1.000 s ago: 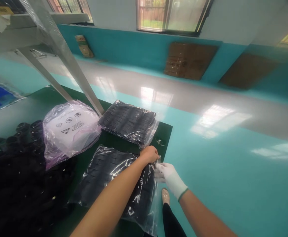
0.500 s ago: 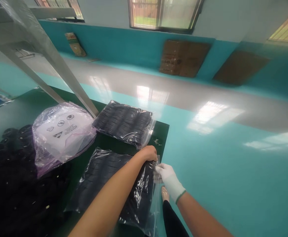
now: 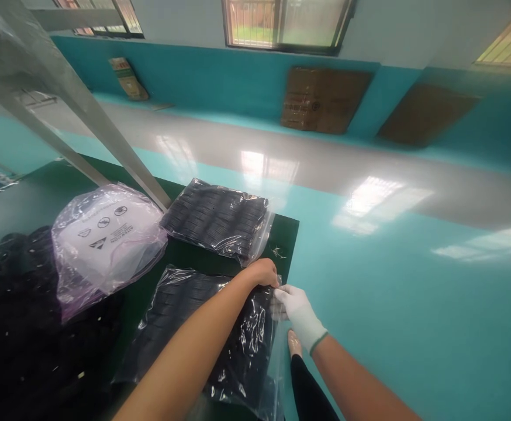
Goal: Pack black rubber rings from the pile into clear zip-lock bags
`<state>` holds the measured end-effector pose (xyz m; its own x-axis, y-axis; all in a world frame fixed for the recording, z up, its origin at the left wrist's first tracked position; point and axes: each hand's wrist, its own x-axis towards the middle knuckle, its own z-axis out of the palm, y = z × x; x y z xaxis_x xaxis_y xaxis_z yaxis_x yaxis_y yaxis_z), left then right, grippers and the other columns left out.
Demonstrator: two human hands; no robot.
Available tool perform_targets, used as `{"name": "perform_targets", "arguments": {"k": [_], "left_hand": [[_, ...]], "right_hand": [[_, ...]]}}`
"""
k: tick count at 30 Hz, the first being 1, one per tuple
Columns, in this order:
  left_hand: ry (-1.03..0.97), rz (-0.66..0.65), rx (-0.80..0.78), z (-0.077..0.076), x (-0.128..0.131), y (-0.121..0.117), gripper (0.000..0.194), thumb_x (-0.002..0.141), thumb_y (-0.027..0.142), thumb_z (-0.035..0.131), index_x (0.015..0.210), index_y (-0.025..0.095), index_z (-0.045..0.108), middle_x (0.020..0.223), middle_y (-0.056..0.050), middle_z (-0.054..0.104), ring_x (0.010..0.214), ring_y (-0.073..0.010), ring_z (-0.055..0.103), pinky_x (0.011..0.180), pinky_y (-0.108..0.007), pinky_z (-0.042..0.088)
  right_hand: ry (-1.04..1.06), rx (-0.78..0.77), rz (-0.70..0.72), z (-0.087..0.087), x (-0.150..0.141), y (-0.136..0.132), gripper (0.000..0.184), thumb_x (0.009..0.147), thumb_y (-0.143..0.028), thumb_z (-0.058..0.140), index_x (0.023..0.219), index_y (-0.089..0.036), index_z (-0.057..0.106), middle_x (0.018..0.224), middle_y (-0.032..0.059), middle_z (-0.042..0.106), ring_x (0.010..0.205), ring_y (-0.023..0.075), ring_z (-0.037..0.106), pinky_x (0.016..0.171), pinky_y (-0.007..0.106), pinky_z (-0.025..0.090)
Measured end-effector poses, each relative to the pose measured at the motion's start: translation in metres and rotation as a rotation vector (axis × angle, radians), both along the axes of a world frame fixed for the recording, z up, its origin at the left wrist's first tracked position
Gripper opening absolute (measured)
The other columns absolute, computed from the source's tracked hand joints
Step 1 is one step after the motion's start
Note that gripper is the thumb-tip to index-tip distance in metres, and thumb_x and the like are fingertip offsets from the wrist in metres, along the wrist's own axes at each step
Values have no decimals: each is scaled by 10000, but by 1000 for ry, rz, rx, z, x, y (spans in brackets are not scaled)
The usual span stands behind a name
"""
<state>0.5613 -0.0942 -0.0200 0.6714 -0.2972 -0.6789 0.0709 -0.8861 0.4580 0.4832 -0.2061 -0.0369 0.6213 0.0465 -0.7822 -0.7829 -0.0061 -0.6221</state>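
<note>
A clear plastic bag (image 3: pixel 251 339) packed with rows of black pieces lies on the green tabletop (image 3: pixel 287 237), its open-looking edge along the right side. At that edge's far corner my bare left hand (image 3: pixel 263 272) pinches the plastic, fingers closed. My right hand (image 3: pixel 297 310), in a white glove with a green cuff, grips the same edge just beside it, thumb and fingers together. Both hands almost touch. Beyond them rests a second clear bag (image 3: pixel 218 219) filled with similar black pieces. My left forearm hides part of the nearer bag.
A pile of black pieces (image 3: pixel 14 351) covers the table's left. Beside it sits a pinkish plastic bag (image 3: pixel 110 234) with printed warnings. A metal post (image 3: pixel 93 117) rises behind. Small scraps (image 3: pixel 277 252) lie near the table corner. Cardboard sheets (image 3: pixel 325 99) lean against the wall.
The view has shifted slightly. My two hands keep hold of the bag's edge at nearly the same spot, the gloved one a touch closer to the left hand.
</note>
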Motion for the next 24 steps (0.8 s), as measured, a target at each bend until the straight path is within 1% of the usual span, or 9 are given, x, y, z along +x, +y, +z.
{"name": "perform_targets", "arguments": {"k": [3, 8, 13, 18, 21, 24], "left_hand": [[-6, -10, 11, 1, 0, -1, 194, 543, 287, 664, 708, 186, 688, 718, -7, 668, 659, -133, 575, 567, -201, 414], [-31, -26, 54, 2, 0, -3, 209, 539, 305, 662, 714, 196, 694, 771, -27, 678, 705, -153, 586, 607, -213, 419], [-39, -5, 94, -1, -2, -4, 236, 562, 332, 648, 755, 205, 692, 810, -33, 682, 737, -155, 598, 609, -204, 419], [-49, -3, 101, -3, -5, -3, 222, 584, 338, 638, 765, 217, 687, 852, -33, 683, 795, -172, 606, 626, -215, 433], [-47, -13, 101, 0, -6, -2, 227, 585, 339, 636, 769, 215, 686, 866, -34, 683, 811, -174, 606, 635, -216, 437], [-38, -32, 84, 4, -5, -1, 235, 591, 350, 627, 775, 216, 686, 870, -22, 682, 803, -163, 605, 625, -208, 436]], "right_hand": [[8, -20, -7, -1, 3, 3, 63, 747, -164, 496, 686, -172, 481, 537, -23, 528, 440, 103, 543, 488, 278, 519], [11, -40, -7, -2, 2, 3, 93, 712, -204, 554, 660, -183, 480, 480, -37, 502, 414, 102, 525, 453, 245, 491], [17, -62, 20, -3, -2, 2, 57, 719, -196, 502, 667, -179, 486, 473, -28, 512, 373, 111, 499, 413, 260, 463], [-58, -102, 17, -12, -7, 6, 81, 692, -178, 447, 615, -202, 442, 414, -65, 443, 346, 103, 453, 385, 237, 414], [-104, -123, 23, -18, -8, 7, 88, 672, -207, 454, 589, -207, 426, 397, -75, 414, 334, 89, 412, 374, 219, 378], [-140, -152, 45, -20, -9, 6, 101, 666, -254, 467, 585, -205, 433, 407, -67, 426, 347, 87, 410, 377, 213, 357]]}}
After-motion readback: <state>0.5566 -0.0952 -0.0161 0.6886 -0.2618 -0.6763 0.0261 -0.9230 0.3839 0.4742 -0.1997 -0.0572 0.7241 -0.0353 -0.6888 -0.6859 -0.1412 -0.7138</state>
